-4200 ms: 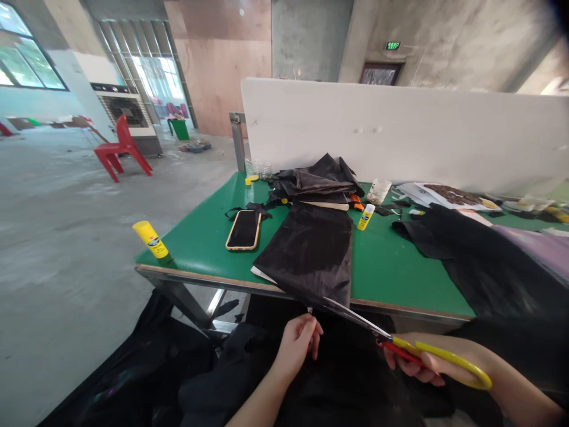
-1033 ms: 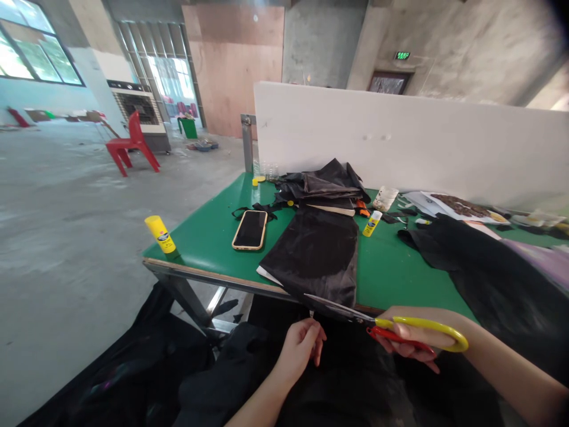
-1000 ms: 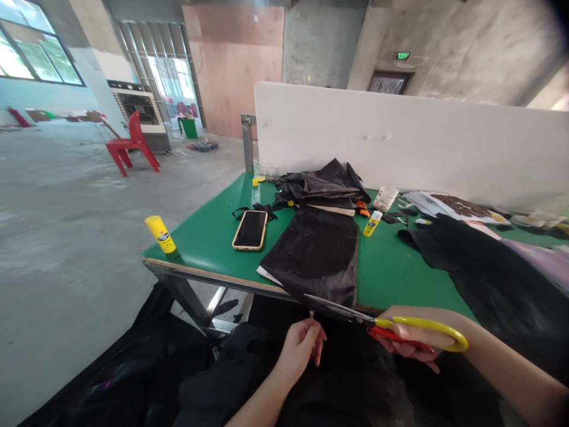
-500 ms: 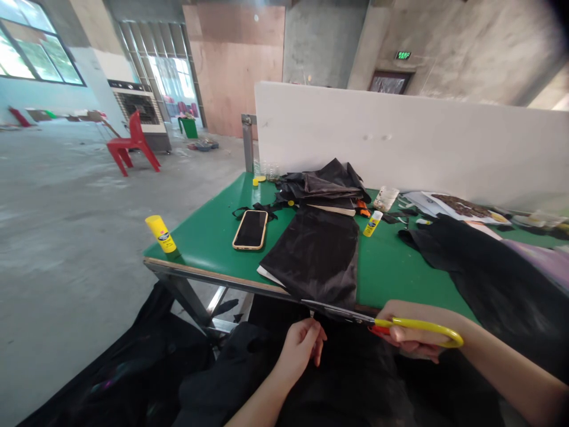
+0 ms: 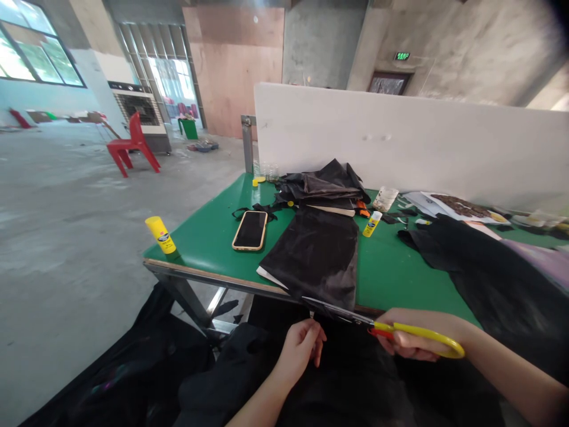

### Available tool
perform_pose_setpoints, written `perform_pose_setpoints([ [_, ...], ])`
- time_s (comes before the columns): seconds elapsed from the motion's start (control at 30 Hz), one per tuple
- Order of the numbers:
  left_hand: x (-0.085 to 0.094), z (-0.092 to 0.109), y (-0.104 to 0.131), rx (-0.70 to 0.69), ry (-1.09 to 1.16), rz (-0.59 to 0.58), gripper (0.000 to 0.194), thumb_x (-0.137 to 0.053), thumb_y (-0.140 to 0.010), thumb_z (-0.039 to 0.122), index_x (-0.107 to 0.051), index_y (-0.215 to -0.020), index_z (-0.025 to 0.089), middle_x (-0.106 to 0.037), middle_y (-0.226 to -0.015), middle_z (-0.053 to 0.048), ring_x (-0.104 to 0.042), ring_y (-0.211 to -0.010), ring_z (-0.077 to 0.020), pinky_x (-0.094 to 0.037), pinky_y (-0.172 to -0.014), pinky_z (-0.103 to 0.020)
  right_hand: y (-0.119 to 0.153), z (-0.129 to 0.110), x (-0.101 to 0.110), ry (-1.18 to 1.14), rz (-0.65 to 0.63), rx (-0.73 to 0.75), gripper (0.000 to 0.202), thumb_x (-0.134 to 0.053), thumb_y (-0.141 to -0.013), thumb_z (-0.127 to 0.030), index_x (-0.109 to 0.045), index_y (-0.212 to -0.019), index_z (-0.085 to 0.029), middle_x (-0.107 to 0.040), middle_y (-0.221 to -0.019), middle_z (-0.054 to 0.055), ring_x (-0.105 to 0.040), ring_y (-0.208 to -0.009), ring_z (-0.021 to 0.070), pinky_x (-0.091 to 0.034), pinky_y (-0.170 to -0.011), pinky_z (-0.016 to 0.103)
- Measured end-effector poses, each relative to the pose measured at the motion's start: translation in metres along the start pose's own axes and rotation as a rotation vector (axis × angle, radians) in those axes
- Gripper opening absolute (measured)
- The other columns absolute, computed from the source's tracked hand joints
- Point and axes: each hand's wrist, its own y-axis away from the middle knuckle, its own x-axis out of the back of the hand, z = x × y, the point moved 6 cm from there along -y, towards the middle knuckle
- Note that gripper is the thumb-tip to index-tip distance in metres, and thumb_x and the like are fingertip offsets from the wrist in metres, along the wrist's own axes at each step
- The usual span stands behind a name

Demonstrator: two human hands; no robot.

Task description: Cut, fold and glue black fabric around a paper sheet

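In my right hand (image 5: 415, 333) is a pair of scissors (image 5: 420, 332) with yellow and red handles, my fingers closed round them. Their blades point left along the table's front edge, by the near end of a black-covered flat piece (image 5: 317, 255) with white showing at its left corner. Just below the blades, my left hand (image 5: 306, 344) is closed in a pinch. A tiny whitish tip (image 5: 312, 314) shows above its fingertips; what it belongs to is too small to make out. Dark cloth lies beneath both hands.
On the green table (image 5: 400, 273) are a phone (image 5: 249, 230), a glue stick (image 5: 160, 235) at the left corner and another glue stick (image 5: 372, 224). Crumpled black material (image 5: 324, 181) is heaped behind; more black material (image 5: 493, 273) lies right. A white panel (image 5: 400, 136) borders the back.
My right hand and the scissor handles have dropped slightly, tilting the blades so their tips sit a touch higher, nearer the black-covered piece's edge. My left hand is nearly still.
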Motion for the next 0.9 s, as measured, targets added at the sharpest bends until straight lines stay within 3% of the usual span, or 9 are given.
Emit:
perform_pose_setpoints([
  [0.13,-0.001,0.001,0.0,-0.008,0.0,-0.002,0.041,-0.046,-0.083,0.049,-0.053,-0.066,0.012,-0.042,-0.038,0.005,-0.038,-0.03,-0.006,-0.021,-0.037,-0.019,0.003,-0.001,-0.004,0.0,-0.053,-0.008,0.064,-0.05,-0.064,-0.074,-0.049,-0.09,-0.016,-0.042,-0.069,-0.003,-0.035,-0.047,0.0048,-0.029,-0.039,0.018],
  [0.27,-0.001,0.001,-0.001,-0.016,0.001,0.0,0.04,-0.046,-0.083,0.047,-0.054,-0.066,0.012,-0.043,-0.038,0.005,-0.039,-0.03,-0.0061,-0.021,-0.037,-0.019,0.004,0.001,-0.002,0.01,-0.077,-0.011,0.069,-0.046,-0.064,-0.078,-0.048,-0.095,-0.016,-0.043,-0.072,-0.001,-0.035,-0.048,0.005,-0.03,-0.039,0.018],
  [0.67,0.0,-0.001,0.0,-0.001,0.005,-0.01,0.039,-0.045,-0.085,0.047,-0.054,-0.068,0.012,-0.043,-0.038,0.005,-0.038,-0.03,-0.0059,-0.022,-0.037,-0.019,-0.003,-0.009,0.002,0.018,-0.119,0.018,0.061,-0.046,-0.069,-0.073,-0.05,-0.09,-0.016,-0.038,-0.059,-0.005,-0.031,-0.041,0.0044,-0.022,-0.032,0.015],
  [0.9,0.001,-0.001,-0.001,-0.007,0.008,-0.013,0.04,-0.044,-0.084,0.048,-0.054,-0.067,0.012,-0.043,-0.037,0.005,-0.037,-0.03,-0.0059,-0.021,-0.037,-0.019,-0.003,-0.015,0.003,-0.019,-0.064,-0.029,0.053,-0.047,-0.072,-0.069,-0.047,-0.086,-0.018,-0.037,-0.059,-0.006,-0.026,-0.041,0.003,-0.021,-0.032,0.014],
])
